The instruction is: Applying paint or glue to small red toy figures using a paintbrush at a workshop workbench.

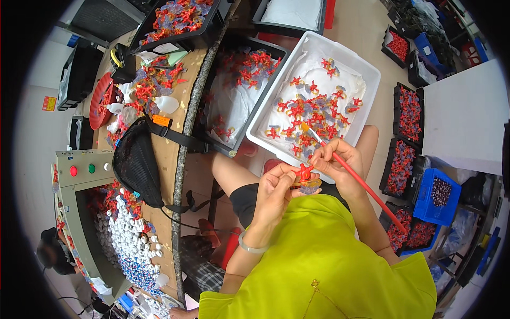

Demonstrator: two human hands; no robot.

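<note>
My left hand (275, 192) pinches a small red plastic figure (304, 173) with a clear yellow and purple base, held over my lap. A paintbrush (366, 187) with a long red handle is gripped in my right hand (340, 161). Its bristles point up and away, over the tray, while my right fingertips are close to the figure; whether they touch it I cannot tell. Just beyond my hands a white tray (370, 87), lined with white sheeting, carries many similar red figures (319, 109), mostly heaped in its middle.
Left of the tray stands a black bin (283, 57) with more figures. The workbench (183, 114) holds a black mesh bag (139, 159), a red dish (100, 103), white bottles (166, 104) and a push-button machine (85, 171). Right are floor crates (409, 114) and a blue crate (429, 212).
</note>
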